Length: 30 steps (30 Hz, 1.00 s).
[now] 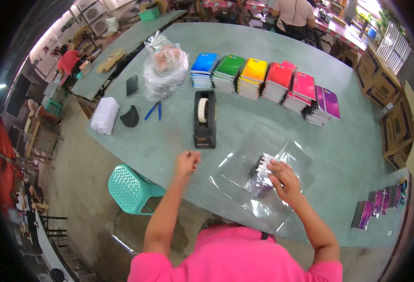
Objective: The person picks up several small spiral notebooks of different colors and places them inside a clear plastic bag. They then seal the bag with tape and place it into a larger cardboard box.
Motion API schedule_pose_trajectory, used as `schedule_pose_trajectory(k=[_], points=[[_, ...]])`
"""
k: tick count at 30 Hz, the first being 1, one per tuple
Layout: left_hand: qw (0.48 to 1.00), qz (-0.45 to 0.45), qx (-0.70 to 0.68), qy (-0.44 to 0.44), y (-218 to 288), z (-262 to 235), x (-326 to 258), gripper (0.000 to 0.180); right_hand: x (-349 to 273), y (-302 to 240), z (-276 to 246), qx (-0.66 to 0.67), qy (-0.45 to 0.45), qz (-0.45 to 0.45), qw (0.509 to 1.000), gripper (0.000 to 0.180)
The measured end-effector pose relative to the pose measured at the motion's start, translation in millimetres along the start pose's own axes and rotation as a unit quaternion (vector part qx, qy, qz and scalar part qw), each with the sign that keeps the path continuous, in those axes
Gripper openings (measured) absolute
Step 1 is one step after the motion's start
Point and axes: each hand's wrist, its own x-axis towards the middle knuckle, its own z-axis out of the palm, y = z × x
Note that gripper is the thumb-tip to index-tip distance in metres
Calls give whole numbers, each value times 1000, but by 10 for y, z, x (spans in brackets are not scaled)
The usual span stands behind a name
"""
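My right hand (286, 181) lies over the end of a small notebook bundle (262, 175) partly wrapped in clear film, its fingers bent onto the wrap. Under and around the bundle spreads a transparent plastic sheet (237, 164), glossy and creased. My left hand (188, 163) is off to the left with its fingers pinched together, close to the front end of a black tape dispenser (205, 120). Whether a piece of tape is between those fingers is too small to see. A pale tape roll (202, 111) sits in the dispenser.
Coloured notebook stacks (252, 77) line the table's far side. A plastic-wrapped bulk (164, 68), phone (131, 86), blue pliers (154, 111), black curved piece (130, 117) and white stack (105, 115) lie left. Purple bundles (373, 207) and cartons (399, 124) are right; a green stool (131, 189) stands left.
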Motion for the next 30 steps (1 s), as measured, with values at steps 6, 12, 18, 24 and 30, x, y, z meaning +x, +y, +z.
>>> schedule_pose_trajectory(k=[6, 12, 18, 24, 30], points=[[944, 202, 261, 4, 486, 11, -201, 18, -81, 60, -17, -55, -28, -49, 997, 17], [976, -5, -76, -202, 313, 1194, -1371, 22, -217, 193, 59, -77, 24, -111, 991, 23], [967, 225, 47, -108, -62, 1509, -1369, 22, -192, 195, 79, -29, 41, -132, 990, 25], [926, 331, 169, -62, -594, 1458, -1164, 18, -127, 120, 48, 12, 42, -117, 992, 36], [911, 352, 192, 92, 39, 801, -793, 15, -101, 42, 172, -42, 105, 27, 993, 33]])
